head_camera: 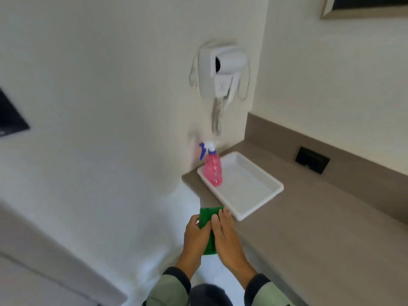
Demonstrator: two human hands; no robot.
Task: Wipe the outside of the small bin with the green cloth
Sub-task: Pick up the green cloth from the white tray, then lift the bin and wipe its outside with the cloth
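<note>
While left hand (195,234) and right hand (227,233) both clasp green cloth (208,217): preparatory step; small bin unseen, must be located.

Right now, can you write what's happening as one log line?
step: holding cloth | left hand: on green cloth | right hand: on cloth | bin: not in view | spray bottle: upright in white tray

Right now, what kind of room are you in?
Probably a hotel bathroom or vanity corner. A white hair dryer hangs on the wall, a white tray holding a pink spray bottle sits on the brown counter, and there is a wall socket.
</note>
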